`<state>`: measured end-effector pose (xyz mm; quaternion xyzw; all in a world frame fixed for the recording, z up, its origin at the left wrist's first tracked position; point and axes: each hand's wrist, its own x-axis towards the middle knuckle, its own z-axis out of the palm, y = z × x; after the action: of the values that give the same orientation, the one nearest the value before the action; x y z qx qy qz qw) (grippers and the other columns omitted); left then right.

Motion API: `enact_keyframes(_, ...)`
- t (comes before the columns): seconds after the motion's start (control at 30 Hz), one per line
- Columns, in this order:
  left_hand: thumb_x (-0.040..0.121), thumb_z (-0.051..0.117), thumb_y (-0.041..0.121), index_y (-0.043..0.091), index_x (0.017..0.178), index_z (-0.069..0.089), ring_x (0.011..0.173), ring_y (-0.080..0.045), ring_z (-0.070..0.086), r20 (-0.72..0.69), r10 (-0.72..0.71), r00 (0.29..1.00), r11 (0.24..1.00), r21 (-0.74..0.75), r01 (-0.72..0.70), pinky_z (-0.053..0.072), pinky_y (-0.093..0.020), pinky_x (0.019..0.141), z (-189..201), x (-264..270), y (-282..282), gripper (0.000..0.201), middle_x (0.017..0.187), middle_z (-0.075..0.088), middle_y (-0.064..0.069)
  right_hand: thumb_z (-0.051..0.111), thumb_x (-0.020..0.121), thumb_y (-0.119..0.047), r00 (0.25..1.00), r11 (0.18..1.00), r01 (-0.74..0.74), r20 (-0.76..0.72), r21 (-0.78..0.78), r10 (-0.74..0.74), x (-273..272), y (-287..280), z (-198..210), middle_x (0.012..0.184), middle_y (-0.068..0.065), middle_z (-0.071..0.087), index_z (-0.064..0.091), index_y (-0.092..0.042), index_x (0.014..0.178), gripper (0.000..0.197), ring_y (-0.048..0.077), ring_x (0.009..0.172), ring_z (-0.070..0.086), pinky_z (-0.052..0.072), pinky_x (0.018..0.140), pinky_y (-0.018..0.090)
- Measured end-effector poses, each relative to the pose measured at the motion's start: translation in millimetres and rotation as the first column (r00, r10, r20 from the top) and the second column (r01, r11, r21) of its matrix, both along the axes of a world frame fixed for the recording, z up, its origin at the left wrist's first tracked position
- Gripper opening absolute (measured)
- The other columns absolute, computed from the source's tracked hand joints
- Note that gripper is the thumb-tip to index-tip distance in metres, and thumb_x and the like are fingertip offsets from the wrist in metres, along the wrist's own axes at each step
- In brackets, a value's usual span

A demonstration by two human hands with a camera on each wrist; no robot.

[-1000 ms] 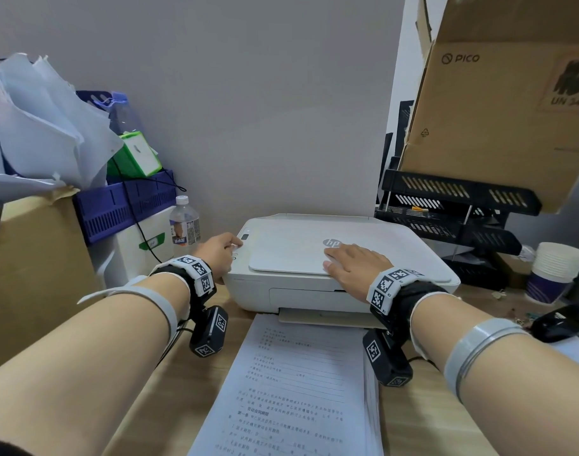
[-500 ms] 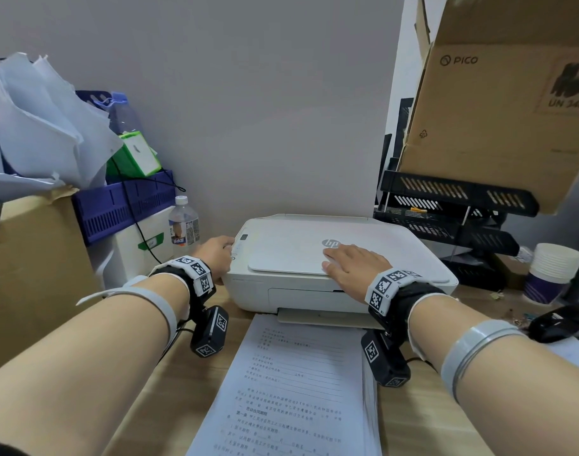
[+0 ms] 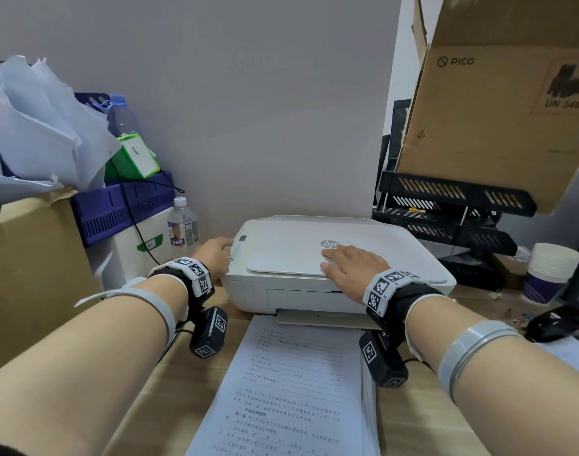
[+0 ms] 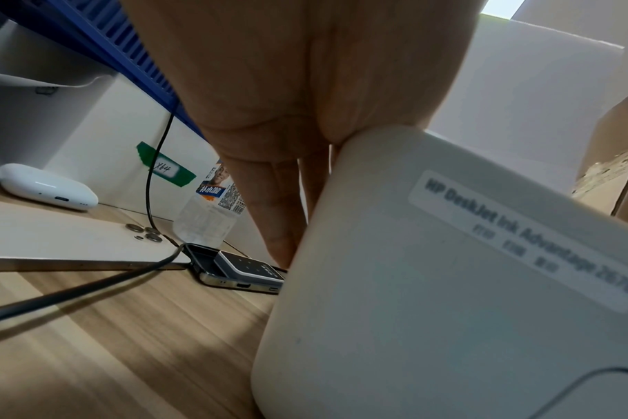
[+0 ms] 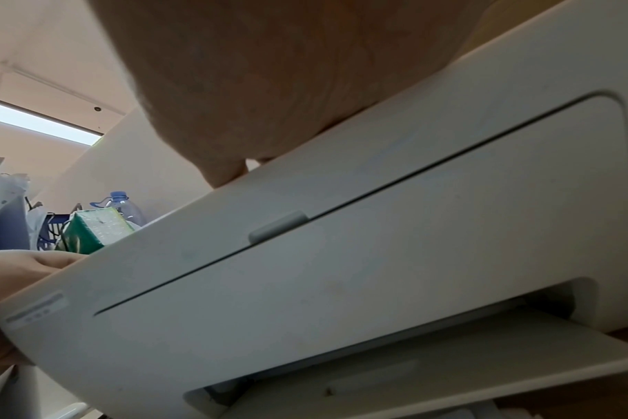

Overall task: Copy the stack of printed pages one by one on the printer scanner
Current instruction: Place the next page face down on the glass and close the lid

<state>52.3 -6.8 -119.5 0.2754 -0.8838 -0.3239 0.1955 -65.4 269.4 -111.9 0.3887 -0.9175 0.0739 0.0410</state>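
On the printer (image 3: 340,274) lid, the flat right hand (image 3: 350,268) is pressing it closed; the left hand (image 3: 215,255), fingers relaxed, is steadying the printer's side.

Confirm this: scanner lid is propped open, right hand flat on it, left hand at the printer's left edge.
Not quite: the head view shows the scanner lid shut flat, not propped open. The right hand does lie flat on it, and the left hand is at the printer's left edge.
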Motion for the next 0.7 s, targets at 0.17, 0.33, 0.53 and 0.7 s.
enact_keyframes(0.17, 0.102, 0.034, 0.014, 0.022, 0.124, 0.063, 0.095, -0.04, 0.065, -0.014, 0.007, 1.0, 0.999, 0.039, -0.006, 0.06, -0.05, 0.076, 0.1, 1.1, 1.0, 0.037, 0.111, 0.066, -0.016, 0.022, 0.102, -0.052, 1.0, 1.0, -0.001, -0.008, -0.016, 0.0, 0.6, 0.0, 0.4, 0.159, -0.004, 0.031, 0.032, -0.035, 0.15, 0.052, 0.019, 0.146, 0.026, 0.019, 0.119, 0.044)
enact_keyframes(0.33, 0.102, 0.034, 0.017, 0.025, 0.123, 0.062, 0.094, -0.039, 0.066, -0.009, 0.011, 1.0, 0.999, 0.053, -0.01, 0.06, -0.05, 0.075, 0.8, 3.2, 1.9, 0.037, 0.109, 0.066, -0.015, 0.021, 0.102, -0.053, 1.0, 1.0, 0.0, 0.001, -0.009, 0.0, -0.7, 0.0, -0.6, 0.16, -0.004, 0.029, 0.03, -0.035, 0.15, 0.053, 0.019, 0.147, 0.025, 0.018, 0.12, 0.045)
enact_keyframes(0.53, 0.102, 0.034, 0.016, 0.021, 0.128, 0.061, 0.099, -0.03, 0.064, -0.01, 0.005, 1.0, 0.999, 0.038, -0.004, 0.055, -0.034, 0.075, 1.4, 3.8, 0.7, 0.037, 0.118, 0.067, -0.012, 0.021, 0.102, -0.053, 1.0, 1.0, -0.007, -0.004, -0.008, 0.007, -0.2, 0.1, -0.1, 0.16, -0.003, 0.029, 0.031, -0.034, 0.151, 0.053, 0.019, 0.147, 0.026, 0.019, 0.119, 0.044)
enact_keyframes(0.7, 0.103, 0.034, 0.018, 0.022, 0.127, 0.06, 0.098, -0.035, 0.065, -0.008, 0.019, 1.0, 0.998, 0.066, -0.019, 0.06, -0.043, 0.076, 1.8, 3.5, 1.5, 0.036, 0.117, 0.066, -0.014, 0.021, 0.102, -0.053, 1.0, 1.0, -0.003, -0.001, -0.008, 0.003, 0.6, 0.4, 1.1, 0.16, -0.003, 0.029, 0.03, -0.035, 0.151, 0.053, 0.019, 0.147, 0.025, 0.018, 0.12, 0.044)
